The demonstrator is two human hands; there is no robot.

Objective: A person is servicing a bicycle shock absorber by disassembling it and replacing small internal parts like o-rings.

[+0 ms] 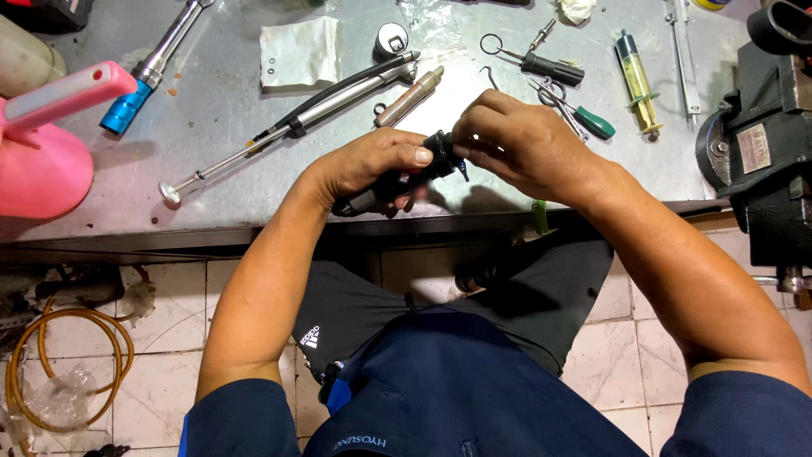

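Observation:
A black handheld tool with a narrow tip is held over the front edge of the metal workbench. My left hand wraps around its body, thumb on top. At the tool's front end my right hand has its fingers closed on the head. The small tip pokes out below my right fingers.
On the bench lie a long chrome rod with hose, a blue-handled wrench, a green-handled screwdriver, a syringe, a black pick tool and a cloth. A pink jug stands left, a dark vise right. An orange hose coils on the tiled floor.

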